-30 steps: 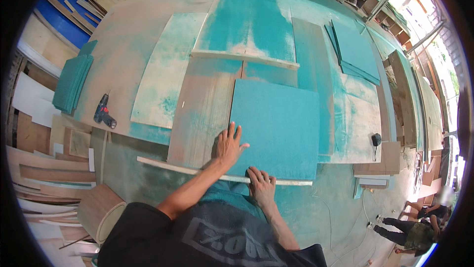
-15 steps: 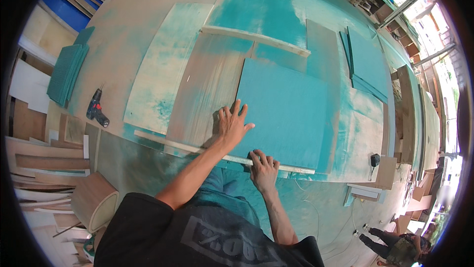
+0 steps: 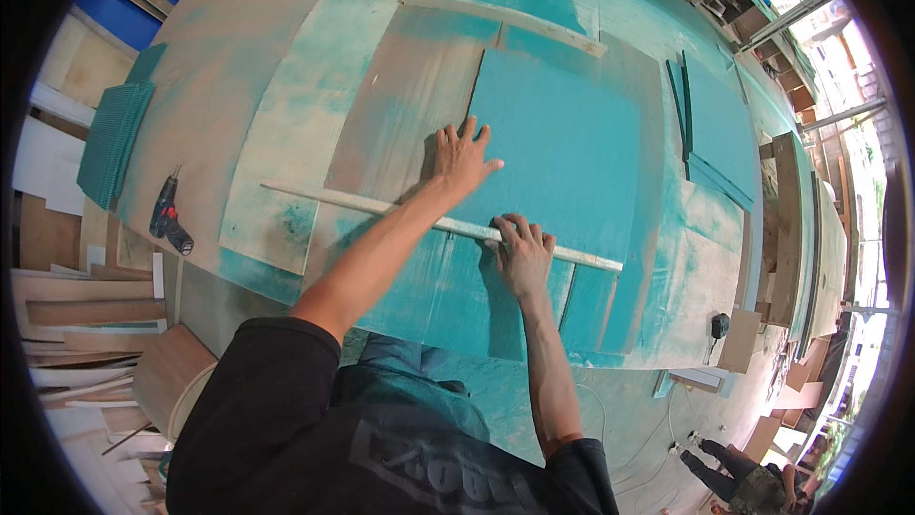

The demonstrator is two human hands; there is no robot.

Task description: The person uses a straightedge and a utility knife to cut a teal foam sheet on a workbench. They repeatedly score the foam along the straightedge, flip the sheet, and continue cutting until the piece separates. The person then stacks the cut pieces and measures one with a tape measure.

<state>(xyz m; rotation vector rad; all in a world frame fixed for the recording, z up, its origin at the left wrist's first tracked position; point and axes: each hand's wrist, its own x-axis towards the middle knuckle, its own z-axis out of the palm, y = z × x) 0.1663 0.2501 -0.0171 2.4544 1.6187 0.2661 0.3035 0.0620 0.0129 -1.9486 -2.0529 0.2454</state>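
A flat teal-painted panel [image 3: 572,143] lies on the paint-stained work table. My left hand [image 3: 463,162] rests at its left edge, fingers spread, with the fingertips over the edge. Along the panel's near edge runs a long, thin wooden strip [image 3: 348,201], its left end sticking out well past the panel. My right hand [image 3: 524,253] has its fingers curled over this strip, fingertips on the panel's near side. A second pale strip [image 3: 505,20] lies across the table beyond the panel's far edge.
On the left are a cordless drill [image 3: 169,217] and a stack of teal boards [image 3: 116,139]. More teal panels [image 3: 717,129] lie at the right, and a small black object [image 3: 720,325] sits at the table's right edge. A person [image 3: 753,477] is at the lower right.
The panel and the near strip have slid away from me across the table, with both hands moving along. More painted tabletop shows in front of the strip. The view has shifted slightly.
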